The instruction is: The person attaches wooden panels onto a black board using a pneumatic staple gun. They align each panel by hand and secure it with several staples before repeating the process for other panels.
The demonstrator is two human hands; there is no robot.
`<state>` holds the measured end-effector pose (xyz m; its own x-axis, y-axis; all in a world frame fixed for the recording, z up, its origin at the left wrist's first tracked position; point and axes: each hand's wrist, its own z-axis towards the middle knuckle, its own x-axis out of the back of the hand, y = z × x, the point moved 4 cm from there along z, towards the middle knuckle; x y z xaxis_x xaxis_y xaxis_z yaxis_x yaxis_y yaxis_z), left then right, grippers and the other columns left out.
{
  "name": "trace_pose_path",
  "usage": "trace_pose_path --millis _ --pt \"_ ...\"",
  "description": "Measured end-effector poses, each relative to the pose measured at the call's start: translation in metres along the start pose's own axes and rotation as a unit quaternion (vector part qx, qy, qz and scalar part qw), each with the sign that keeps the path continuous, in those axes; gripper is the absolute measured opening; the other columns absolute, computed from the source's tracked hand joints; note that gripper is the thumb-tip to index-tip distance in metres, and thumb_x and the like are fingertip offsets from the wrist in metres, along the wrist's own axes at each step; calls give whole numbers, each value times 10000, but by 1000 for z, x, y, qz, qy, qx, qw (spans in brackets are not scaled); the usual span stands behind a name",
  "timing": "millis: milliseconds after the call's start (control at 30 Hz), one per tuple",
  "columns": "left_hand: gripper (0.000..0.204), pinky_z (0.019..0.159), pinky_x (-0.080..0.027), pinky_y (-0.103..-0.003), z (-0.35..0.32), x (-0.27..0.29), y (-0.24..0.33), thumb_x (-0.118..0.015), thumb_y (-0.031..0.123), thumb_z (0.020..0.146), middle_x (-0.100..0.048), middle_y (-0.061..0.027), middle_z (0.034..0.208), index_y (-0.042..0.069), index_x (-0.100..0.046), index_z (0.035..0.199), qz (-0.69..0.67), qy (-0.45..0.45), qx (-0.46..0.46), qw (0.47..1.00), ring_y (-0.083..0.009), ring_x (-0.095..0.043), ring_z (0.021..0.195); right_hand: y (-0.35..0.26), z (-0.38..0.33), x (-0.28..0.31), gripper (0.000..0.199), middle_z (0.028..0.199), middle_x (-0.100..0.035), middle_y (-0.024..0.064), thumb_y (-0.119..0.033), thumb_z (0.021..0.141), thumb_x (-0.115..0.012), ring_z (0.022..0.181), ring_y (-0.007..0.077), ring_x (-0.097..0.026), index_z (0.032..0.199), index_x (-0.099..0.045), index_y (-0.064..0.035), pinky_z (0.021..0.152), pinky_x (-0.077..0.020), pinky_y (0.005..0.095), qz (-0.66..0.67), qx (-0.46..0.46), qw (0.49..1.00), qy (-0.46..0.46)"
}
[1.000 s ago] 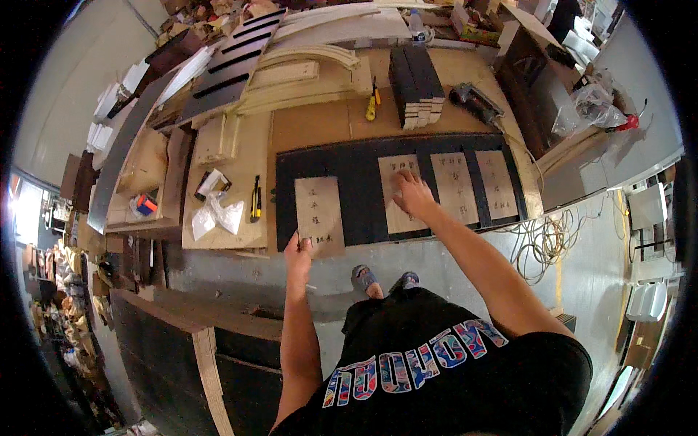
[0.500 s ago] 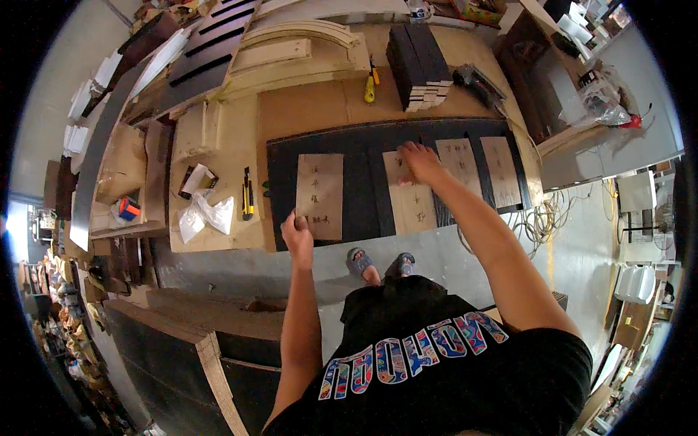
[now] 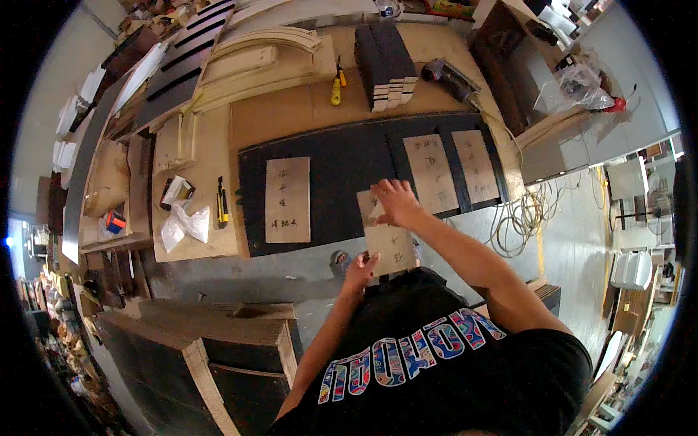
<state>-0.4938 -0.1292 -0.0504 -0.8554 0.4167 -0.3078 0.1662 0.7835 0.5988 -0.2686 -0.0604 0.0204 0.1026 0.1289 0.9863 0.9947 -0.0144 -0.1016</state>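
While we look down over the workbench [image 3: 276, 123], the far left shows a white crumpled plastic bag [image 3: 185, 224] lying beside a yellow utility knife [image 3: 222, 201] on the pale board. Right of these, a long dark panel [image 3: 342, 167] stretches across the bench, and a light wooden plaque [image 3: 288, 200] rests flat on its left part. Near the panel's near edge, our left hand [image 3: 359, 270] pinches the near end of a thin wooden sheet [image 3: 389, 236], fingers closed on its lower edge. The sheet is lifted at the near edge of the dark panel, overhanging the bench toward us. Our right hand [image 3: 396, 203] lies on the sheet's far end, fingers curled over its top, gripping it. Further right, two more wooden plaques [image 3: 452, 171] lie side by side on the panel, well apart from the hands. Beyond them, far on the bench, a stack of dark boards [image 3: 385, 62] stands next to a power tool [image 3: 451, 78], and pale cables [image 3: 520, 214] hang off the bench's right end.
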Motion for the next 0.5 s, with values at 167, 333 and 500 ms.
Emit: trace_pose_path --millis 167,333,500 --pt "421 829 -541 -323 37 25 -29 -748 217 1000 -738 -48 1058 -39 -639 1316 181 35 -180 966 -147 -685 935 3 -11 15 728 1367 -574 152 -550 867 -769 1285 354 -569 1438 -623 -123 1109 -392 553 93 90 991 -46" --pt "373 845 -523 -313 -27 8 -32 -731 157 1005 -719 -15 1058 -35 -649 1315 112 103 -132 980 -111 -647 951 103 29 28 626 1428 -562 171 -377 887 -786 1315 386 -558 1424 -595 -119 1091 -429 594 64 -12 984 168" --pt "362 937 -502 -343 -88 -4 -49 -727 217 1021 -711 -42 1178 -2 -671 1304 72 102 -139 982 -157 -631 1062 188 45 16 611 1387 -563 169 -401 897 -777 1345 396 -523 1371 -604 -58 1121 -409 575 79 -61 986 131"
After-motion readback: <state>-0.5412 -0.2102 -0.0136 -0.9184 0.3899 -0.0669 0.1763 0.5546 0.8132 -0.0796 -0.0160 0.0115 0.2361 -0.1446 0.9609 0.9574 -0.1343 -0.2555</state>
